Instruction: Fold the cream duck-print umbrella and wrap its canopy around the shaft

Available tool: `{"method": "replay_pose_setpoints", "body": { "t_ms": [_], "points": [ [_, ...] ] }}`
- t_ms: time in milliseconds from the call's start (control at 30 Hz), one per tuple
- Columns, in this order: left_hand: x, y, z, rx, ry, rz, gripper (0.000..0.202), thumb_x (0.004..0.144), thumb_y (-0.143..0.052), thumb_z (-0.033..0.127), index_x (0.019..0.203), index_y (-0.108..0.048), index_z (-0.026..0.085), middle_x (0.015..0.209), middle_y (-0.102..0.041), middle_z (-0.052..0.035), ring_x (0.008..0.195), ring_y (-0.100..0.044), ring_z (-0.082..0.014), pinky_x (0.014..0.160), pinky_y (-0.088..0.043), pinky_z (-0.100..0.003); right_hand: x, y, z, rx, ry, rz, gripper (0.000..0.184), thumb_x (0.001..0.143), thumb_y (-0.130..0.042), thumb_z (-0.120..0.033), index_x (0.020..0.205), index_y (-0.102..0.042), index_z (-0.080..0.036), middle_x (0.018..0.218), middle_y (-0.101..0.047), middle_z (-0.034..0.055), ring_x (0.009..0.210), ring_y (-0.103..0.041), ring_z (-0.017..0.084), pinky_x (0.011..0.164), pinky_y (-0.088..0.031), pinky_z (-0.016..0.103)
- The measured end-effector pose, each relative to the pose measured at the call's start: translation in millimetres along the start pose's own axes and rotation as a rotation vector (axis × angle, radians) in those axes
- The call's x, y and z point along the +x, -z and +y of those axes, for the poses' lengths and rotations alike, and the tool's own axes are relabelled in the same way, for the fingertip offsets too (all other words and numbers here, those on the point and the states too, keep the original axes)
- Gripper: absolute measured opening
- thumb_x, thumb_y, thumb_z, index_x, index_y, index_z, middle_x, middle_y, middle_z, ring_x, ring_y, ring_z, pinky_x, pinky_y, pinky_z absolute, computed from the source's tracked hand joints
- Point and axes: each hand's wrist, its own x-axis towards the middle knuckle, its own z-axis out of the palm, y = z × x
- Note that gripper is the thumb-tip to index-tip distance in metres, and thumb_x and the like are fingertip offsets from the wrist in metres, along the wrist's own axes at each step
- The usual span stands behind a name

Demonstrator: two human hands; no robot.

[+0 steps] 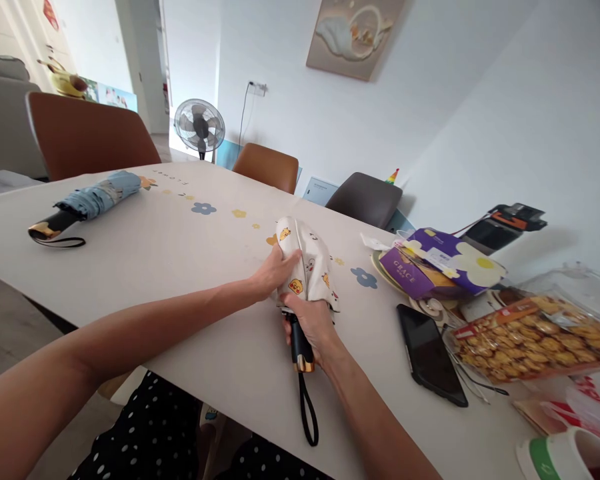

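A folded white umbrella [316, 263] with small cartoon prints lies on the table in front of me, its fabric loosely bunched. Its black handle, gold-ended with a black wrist strap, points toward me. My left hand [274, 270] grips the fabric on the left side, thumb on top. Lower down, my right hand [313, 323] is wrapped round the fabric's bottom edge just above the handle; some of its fingers are hidden beneath. Off to the left rests a second, light blue folded umbrella [103, 195] with a black and gold handle, touched by neither hand.
A black phone [431, 353] lies right of my right arm, near a cable. Beyond it are a purple box [425, 263], a clear tub of cookies [540, 337] and a green-and-white cup [547, 457]. Chairs and a fan [200, 125] stand behind the table [190, 250].
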Motion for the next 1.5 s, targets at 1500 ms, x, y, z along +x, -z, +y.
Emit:
{"method": "replay_pose_setpoints", "body": {
  "t_ms": [1500],
  "points": [
    [19.8, -28.1, 15.2, 0.848, -0.561, -0.291, 0.026, 0.076, -0.048, 0.017, 0.096, -0.061, 0.025, 0.107, -0.062, -0.0037, 0.105, -0.054, -0.0223, 0.093, -0.041, -0.037, 13.3, 8.3, 10.0, 0.466, -0.131, -0.299, 0.023, 0.073, -0.066, -0.033, 0.074, -0.052, -0.015, 0.063, -0.052, -0.0016, 0.040, -0.044, 0.006, 0.034, -0.044, 0.022]
  ]
}}
